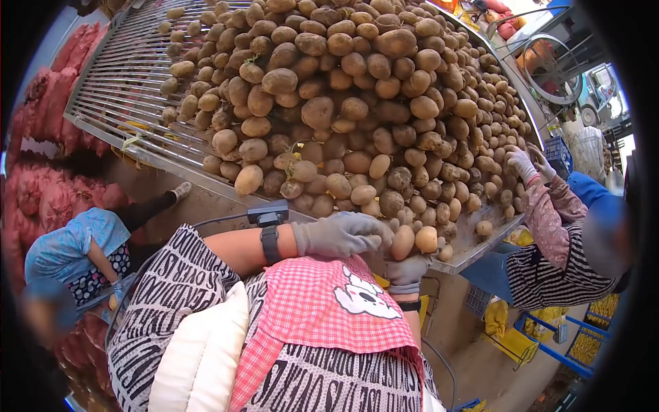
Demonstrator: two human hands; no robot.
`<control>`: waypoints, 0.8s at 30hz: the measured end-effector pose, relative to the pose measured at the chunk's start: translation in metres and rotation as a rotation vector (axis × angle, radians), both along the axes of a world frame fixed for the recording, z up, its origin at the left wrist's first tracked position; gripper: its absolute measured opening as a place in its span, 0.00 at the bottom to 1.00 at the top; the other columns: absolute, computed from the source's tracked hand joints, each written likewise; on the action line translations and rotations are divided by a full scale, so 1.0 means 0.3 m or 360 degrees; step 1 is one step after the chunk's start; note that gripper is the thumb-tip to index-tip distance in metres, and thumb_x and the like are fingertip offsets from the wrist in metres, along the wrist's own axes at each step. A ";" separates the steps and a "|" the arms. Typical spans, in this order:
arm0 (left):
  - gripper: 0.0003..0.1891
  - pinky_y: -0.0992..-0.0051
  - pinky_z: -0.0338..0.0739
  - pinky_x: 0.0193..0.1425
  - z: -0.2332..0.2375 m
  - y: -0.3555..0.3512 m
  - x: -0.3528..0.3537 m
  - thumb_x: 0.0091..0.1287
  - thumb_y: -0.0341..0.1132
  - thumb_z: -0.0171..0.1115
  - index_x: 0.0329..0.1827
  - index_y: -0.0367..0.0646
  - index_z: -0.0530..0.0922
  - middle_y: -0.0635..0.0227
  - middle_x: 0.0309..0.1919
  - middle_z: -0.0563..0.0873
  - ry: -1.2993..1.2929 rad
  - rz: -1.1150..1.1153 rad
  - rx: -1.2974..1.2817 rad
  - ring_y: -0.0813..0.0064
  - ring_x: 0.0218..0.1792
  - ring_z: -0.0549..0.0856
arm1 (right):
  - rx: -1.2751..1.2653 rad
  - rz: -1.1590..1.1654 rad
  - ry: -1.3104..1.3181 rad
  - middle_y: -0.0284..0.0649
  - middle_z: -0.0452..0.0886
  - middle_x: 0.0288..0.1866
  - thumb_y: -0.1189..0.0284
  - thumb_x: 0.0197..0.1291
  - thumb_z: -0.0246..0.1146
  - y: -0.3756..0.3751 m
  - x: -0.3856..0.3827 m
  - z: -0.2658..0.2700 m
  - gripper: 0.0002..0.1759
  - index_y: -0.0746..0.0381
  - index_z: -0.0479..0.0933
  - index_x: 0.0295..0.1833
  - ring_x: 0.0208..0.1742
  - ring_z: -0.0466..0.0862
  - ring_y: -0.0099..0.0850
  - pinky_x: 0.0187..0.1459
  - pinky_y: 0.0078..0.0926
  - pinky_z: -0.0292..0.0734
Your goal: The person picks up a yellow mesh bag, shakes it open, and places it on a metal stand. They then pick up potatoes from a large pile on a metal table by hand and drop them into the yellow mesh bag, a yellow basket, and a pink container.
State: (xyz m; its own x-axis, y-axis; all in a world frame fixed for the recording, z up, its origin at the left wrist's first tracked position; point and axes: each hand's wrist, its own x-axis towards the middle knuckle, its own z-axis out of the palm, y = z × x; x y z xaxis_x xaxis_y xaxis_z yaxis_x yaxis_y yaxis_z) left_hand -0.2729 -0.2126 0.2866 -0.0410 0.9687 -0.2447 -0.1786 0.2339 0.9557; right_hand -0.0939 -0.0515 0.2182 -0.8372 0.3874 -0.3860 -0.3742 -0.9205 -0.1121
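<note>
My left hand, in a grey work glove, reaches in from the left over the near edge of the potato heap. Its fingers are curled together, and whatever lies inside them is hidden. Close to its fingertips, my right hand, gloved the same way, comes up from below with its fingers bent round a brown potato. A paler potato sits right beside that one, against the same hand. Loose potatoes lie just beyond both hands.
The heap rests on a slatted metal table with a raised metal rim. A co-worker in a striped apron handles potatoes at the right. Another person bends at the left near red mesh sacks. Blue crates stand lower right.
</note>
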 end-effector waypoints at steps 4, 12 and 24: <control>0.22 0.62 0.75 0.63 -0.103 -0.195 -0.098 0.66 0.34 0.68 0.62 0.40 0.77 0.56 0.51 0.83 0.1498 0.1197 0.0176 0.58 0.54 0.82 | 0.0080 -0.0086 -0.0026 0.37 0.83 0.60 0.33 0.61 0.56 0.020 0.190 -0.005 0.37 0.54 0.79 0.58 0.63 0.78 0.50 0.54 0.60 0.80; 0.32 0.61 0.73 0.66 -0.243 -0.482 -0.277 0.59 0.41 0.72 0.66 0.41 0.74 0.58 0.58 0.80 0.1889 0.1281 -0.0841 0.55 0.58 0.80 | -0.0041 -0.0410 -0.0522 0.51 0.80 0.65 0.31 0.59 0.57 -0.003 0.338 -0.020 0.37 0.56 0.82 0.49 0.63 0.80 0.53 0.59 0.56 0.80; 0.30 0.66 0.84 0.59 -0.050 -0.205 -0.274 0.73 0.49 0.62 0.71 0.43 0.68 0.65 0.59 0.79 -0.1088 0.0954 -0.0166 0.70 0.60 0.82 | -0.0206 -0.0947 -0.1086 0.51 0.80 0.63 0.32 0.60 0.57 -0.095 0.492 -0.035 0.38 0.56 0.78 0.52 0.62 0.80 0.51 0.55 0.54 0.83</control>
